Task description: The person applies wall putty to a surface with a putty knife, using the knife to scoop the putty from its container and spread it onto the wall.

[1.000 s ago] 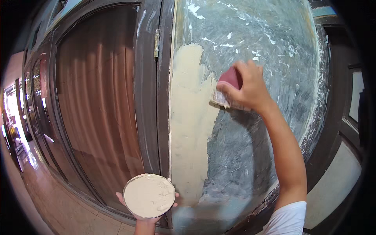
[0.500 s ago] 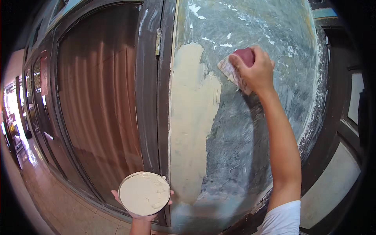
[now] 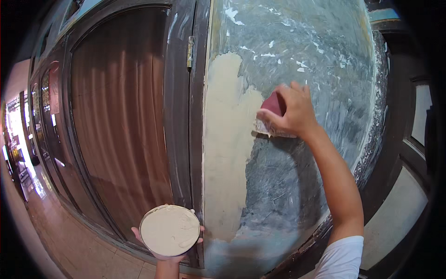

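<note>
one right hand (image 3: 297, 111) is wrapped around one red-handled scraper (image 3: 272, 103) at the gray wall (image 3: 288, 186), by the right edge of one cream patch (image 3: 225, 158). one left hand (image 3: 168, 258) cups one round tub (image 3: 141, 228) from below, filled with cream paste (image 3: 168, 230).

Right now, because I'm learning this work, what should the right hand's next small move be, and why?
I'd probably draw the maroon-handled spreader a little way downward with the right hand: its blade sits beside the ragged right edge of the cream paste, some paste shows on its lower edge, and the grey wall just below looks bare of it.
</note>
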`<act>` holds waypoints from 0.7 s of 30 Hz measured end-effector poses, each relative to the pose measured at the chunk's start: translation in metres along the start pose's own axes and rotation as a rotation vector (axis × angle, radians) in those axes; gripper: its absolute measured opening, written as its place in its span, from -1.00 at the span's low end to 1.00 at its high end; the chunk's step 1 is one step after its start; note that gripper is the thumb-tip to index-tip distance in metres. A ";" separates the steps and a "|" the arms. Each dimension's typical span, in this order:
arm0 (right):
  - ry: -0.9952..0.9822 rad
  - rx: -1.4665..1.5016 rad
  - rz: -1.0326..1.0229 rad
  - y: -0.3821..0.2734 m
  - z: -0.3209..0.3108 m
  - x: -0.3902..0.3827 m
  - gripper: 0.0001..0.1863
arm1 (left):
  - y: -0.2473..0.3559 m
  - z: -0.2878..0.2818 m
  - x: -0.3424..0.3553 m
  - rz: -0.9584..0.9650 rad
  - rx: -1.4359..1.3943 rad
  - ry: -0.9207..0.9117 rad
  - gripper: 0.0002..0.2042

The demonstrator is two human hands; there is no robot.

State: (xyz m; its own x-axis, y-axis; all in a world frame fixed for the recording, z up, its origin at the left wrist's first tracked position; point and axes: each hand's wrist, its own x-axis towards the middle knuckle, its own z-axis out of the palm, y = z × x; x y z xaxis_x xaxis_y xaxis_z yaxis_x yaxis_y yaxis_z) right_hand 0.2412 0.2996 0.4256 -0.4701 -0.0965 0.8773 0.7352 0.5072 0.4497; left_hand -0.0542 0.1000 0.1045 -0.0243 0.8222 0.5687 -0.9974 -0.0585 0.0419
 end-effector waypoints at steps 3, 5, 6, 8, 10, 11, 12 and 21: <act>0.135 -0.158 0.189 0.021 -0.002 0.011 -0.32 | -0.003 -0.002 0.005 -0.014 -0.045 0.003 0.20; 0.182 -0.073 0.363 0.031 -0.007 0.019 -0.33 | -0.003 -0.001 0.003 -0.024 -0.061 -0.005 0.21; 0.206 -0.041 0.315 0.028 -0.008 0.019 -0.34 | -0.002 0.000 -0.001 -0.023 -0.055 -0.014 0.20; 0.123 0.059 0.179 0.008 -0.004 0.011 -0.33 | 0.005 -0.002 -0.010 0.003 -0.009 -0.060 0.19; 0.083 0.018 0.057 -0.001 0.010 -0.001 -0.33 | 0.004 0.002 -0.010 0.013 -0.014 -0.047 0.19; 0.039 -0.045 -0.064 0.002 0.010 -0.004 -0.32 | 0.001 0.002 -0.007 0.006 -0.031 -0.040 0.20; 0.084 -0.113 0.121 0.009 0.001 0.005 -0.31 | 0.001 -0.001 -0.004 -0.013 0.030 -0.051 0.20; 0.051 -0.003 -0.052 -0.006 0.011 -0.010 -0.33 | 0.007 0.013 -0.016 0.061 0.027 -0.038 0.24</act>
State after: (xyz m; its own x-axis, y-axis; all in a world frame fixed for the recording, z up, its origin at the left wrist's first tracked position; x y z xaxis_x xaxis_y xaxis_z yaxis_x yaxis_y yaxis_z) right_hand 0.2359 0.3065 0.4126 -0.4817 -0.1663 0.8604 0.7123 0.4977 0.4950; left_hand -0.0602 0.0790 0.1063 -0.0816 0.7945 0.6017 -0.9919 -0.1234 0.0284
